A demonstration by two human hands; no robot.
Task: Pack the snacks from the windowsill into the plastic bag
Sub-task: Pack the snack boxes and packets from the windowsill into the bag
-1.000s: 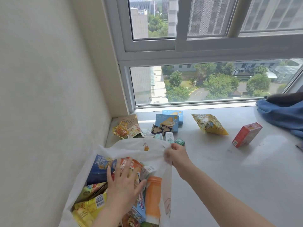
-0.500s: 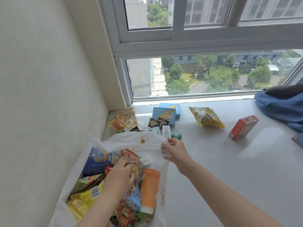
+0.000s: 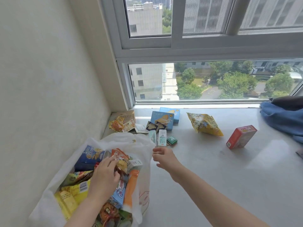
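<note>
The white plastic bag (image 3: 114, 141) at near left is crammed; the left hand (image 3: 105, 177) is pressed onto its packets, grip unclear. The right hand (image 3: 164, 158), fingers apart, is empty near the small white carton (image 3: 162, 137). Unsupported, the bag's rim could slump and spill snacks.

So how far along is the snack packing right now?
Roughly half done. The plastic bag already holds many packets. The left hand presses them down; the right hand, empty, hovers near the small white carton. Left: blue boxes, yellow pouch, red box, corner packets.
</note>
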